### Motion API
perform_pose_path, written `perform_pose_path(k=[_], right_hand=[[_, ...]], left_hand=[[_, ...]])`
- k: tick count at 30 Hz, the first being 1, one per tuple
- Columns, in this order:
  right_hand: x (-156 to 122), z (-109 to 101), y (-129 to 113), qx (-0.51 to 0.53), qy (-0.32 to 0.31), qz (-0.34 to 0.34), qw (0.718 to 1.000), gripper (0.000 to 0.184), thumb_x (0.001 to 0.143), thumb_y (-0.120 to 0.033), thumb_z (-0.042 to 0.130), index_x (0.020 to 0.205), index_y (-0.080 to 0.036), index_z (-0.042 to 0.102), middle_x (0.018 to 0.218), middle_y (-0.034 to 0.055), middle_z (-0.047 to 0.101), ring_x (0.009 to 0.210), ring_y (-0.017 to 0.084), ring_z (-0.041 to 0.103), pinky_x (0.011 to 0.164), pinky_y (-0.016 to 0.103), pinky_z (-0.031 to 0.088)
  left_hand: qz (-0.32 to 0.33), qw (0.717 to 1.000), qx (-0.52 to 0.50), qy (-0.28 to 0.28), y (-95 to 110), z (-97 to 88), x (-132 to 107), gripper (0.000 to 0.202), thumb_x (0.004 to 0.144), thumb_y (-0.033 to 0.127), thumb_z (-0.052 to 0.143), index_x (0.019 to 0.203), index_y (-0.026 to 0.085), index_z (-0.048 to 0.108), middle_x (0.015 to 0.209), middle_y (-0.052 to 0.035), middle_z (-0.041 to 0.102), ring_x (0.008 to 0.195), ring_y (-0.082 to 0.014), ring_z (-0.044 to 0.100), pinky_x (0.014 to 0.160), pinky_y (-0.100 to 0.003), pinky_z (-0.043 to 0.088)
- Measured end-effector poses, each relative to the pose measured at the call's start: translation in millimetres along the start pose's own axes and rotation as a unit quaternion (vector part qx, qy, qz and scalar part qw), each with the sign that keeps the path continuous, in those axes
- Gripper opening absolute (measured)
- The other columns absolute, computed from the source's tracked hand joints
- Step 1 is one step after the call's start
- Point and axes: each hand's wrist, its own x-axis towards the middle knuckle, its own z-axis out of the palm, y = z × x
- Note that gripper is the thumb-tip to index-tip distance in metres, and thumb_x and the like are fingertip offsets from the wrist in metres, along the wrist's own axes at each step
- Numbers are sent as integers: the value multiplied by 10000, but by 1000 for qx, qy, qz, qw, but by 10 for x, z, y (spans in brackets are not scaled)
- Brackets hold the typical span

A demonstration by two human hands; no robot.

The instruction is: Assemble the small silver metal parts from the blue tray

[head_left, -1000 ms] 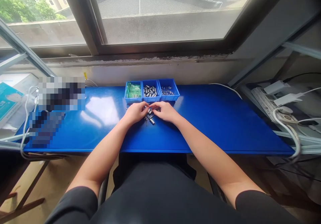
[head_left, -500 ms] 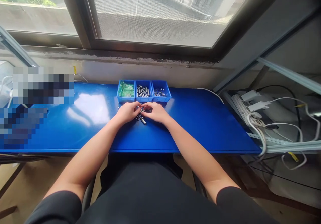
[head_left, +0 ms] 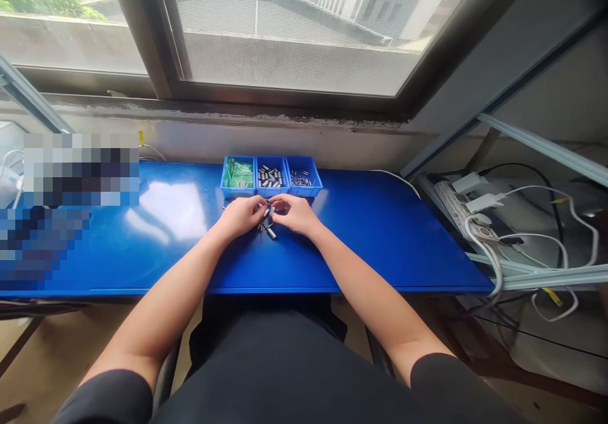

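My left hand (head_left: 244, 214) and my right hand (head_left: 295, 213) meet just in front of the bins, fingers curled and thumbs close together. Both are closed at the fingertips; what they pinch is too small and too covered to name. Beneath and between them lie several small metal parts: a short silver-and-black cylinder (head_left: 270, 232) and a thin dark pin (head_left: 261, 232) show on the blue table (head_left: 361, 240). Part of this group is hidden by the fingers.
Three joined blue bins stand behind my hands: the left bin (head_left: 223, 183) with green bagged items, the middle bin (head_left: 272, 192) with short cylinders, the right bin (head_left: 306, 191) with thin pins. A white power strip (head_left: 458, 212) with cables sits at right.
The view has tilted up slightly, so the scene sits a little lower. My fingers have shifted slightly over the small parts; both hands stay in the same place.
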Motion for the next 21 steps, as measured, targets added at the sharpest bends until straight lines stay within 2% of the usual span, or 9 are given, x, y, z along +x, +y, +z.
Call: perform_pose_path(k=[7,16,21], right_hand=[[47,31,18,117,77,19,990,382,662,-234,702,1037,-164,689,945,66,708,769,158,673,781,319,575],[104,56,84,293,74,92,949,495,546,-351,874,959,-151,688,891,67,706,823,196,694,849,388,583],[102,69,42,336,62,101,934,496,511,-417,902,884,-160,700,838,56,721,768,199,699,827,402,593]], left_hand=[[5,1000,-10,-1,-13,7,1,245,899,331,521,944,188,716,643,-18,656,561,-143,558,548,-244,358],[31,998,-53,-15,-24,20,-18,268,885,378,564,1013,178,688,617,9,616,546,-123,528,539,-227,347],[12,999,-49,21,-42,23,-2,267,919,387,521,1004,191,683,634,4,628,558,-126,540,559,-230,362]])
